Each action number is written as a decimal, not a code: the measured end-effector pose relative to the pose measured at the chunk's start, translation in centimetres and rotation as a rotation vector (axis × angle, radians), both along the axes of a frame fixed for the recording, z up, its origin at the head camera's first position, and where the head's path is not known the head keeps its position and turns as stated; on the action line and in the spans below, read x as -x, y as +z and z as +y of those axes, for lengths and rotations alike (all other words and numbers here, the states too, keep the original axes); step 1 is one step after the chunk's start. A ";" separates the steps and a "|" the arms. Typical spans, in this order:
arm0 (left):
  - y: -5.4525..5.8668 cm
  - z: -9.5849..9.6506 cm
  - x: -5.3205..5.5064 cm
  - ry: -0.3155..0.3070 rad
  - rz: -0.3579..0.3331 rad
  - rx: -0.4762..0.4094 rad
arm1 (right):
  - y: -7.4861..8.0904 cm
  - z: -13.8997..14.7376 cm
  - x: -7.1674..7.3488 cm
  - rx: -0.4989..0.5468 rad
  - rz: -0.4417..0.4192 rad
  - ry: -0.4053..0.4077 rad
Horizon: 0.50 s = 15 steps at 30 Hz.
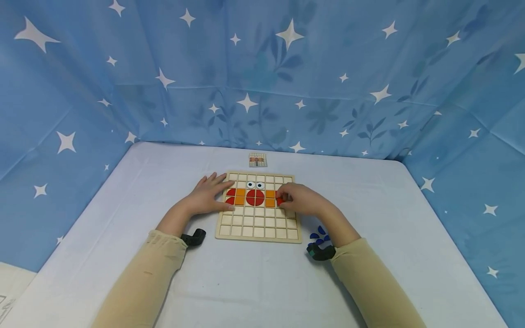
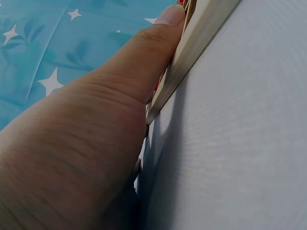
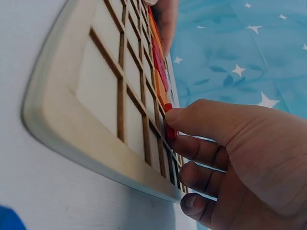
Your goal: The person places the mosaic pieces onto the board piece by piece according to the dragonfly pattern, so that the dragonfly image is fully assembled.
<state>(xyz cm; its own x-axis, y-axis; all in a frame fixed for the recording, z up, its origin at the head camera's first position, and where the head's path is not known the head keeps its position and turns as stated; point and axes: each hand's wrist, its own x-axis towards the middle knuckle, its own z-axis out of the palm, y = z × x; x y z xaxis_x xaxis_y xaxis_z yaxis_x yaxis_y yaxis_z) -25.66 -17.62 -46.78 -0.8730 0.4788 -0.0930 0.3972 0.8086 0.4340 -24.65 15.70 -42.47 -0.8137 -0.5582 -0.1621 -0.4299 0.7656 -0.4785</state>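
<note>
A square wooden grid board [image 1: 258, 239] lies on the white table. A red disc [image 1: 255, 197] made of quarter pieces sits in its middle, with orange squares [image 1: 239, 196] on both sides and two eye pieces [image 1: 255, 185] above. My left hand [image 1: 206, 195] rests along the board's left edge with its fingers spread, beside red rounded pieces [image 1: 230, 192]; its thumb [image 2: 158, 36] lies on the rim. At the right end of the coloured row, my right hand [image 1: 304, 199] pinches a red piece [image 3: 170, 128] against the board. Its fingers partly hide that piece.
Several blue rounded pieces [image 1: 318, 235] lie on the table right of the board, close to the right forearm. Behind the board is a small picture card [image 1: 258, 160]. A blue star-patterned curtain [image 1: 262, 68] surrounds the table's back and sides.
</note>
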 end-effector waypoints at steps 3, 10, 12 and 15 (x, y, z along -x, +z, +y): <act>-0.1 0.0 0.0 0.003 -0.001 0.004 | -0.2 -0.1 -0.1 -0.006 0.007 -0.010; -0.2 0.0 0.2 0.005 0.001 0.007 | -0.4 -0.3 -0.1 -0.010 -0.002 -0.033; -0.2 0.0 0.2 0.003 0.003 0.008 | -0.5 -0.4 -0.1 -0.013 0.000 -0.034; -0.2 0.0 0.1 0.002 0.003 0.008 | -0.6 -0.6 -0.1 -0.018 0.007 -0.037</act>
